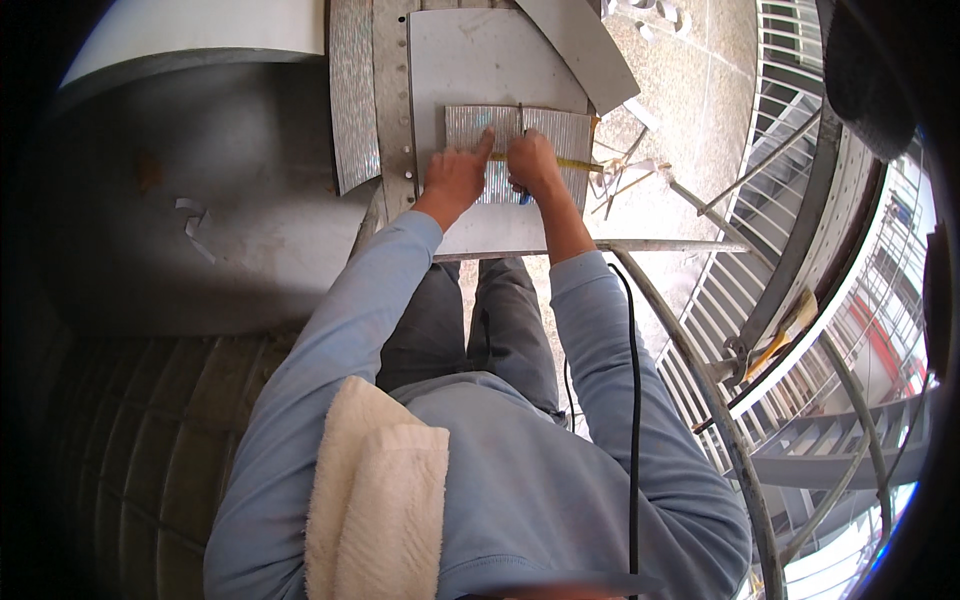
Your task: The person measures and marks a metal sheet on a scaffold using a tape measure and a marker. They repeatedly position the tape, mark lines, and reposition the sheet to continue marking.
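A small silvery ribbed sheet (462, 123) lies on a larger pale flat sheet (428, 75) in front of me. My left hand (458, 178) rests at its left side, the index finger stretched out over the ribs and the other fingers partly curled. My right hand (532, 163) is closed round a slim tool with a blue end (524, 198); a thin dark part points away beyond the fist, and its kind is unclear. Across the ribbed sheet runs a yellow measuring tape (575, 164), passing under or beside my right hand and reaching toward my left.
Another grey sheet (585, 50) lies angled at the far right. A ribbed strip (353, 110) stands left of the perforated metal edge (393, 130). White railings (725, 215) and a metal pipe (690, 365) bound the right. A black cable (634, 400) hangs along my right arm.
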{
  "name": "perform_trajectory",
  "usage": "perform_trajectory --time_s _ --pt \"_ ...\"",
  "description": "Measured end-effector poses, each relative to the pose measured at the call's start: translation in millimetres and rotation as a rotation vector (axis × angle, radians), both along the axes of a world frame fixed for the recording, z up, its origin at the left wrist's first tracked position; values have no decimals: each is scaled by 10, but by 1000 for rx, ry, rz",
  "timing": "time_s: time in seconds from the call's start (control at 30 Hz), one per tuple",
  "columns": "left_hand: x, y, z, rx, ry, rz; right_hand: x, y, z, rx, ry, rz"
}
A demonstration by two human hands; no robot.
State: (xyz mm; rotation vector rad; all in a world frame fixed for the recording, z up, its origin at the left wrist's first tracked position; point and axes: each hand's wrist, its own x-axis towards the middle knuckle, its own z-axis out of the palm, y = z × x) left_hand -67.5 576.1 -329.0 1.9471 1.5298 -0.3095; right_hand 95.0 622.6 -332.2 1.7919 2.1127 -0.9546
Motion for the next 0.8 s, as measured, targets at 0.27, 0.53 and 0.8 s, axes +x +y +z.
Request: perform_trajectory --time_s 0.27,0.53,0.8 --pt "13 16 44 -17 13 5 51 43 14 -10 128 10" --pt "-10 29 64 26 12 -7 43 132 389 -339 313 -503" --pt "-213 16 89 53 -243 77 569 -624 866 -61 625 -1230"
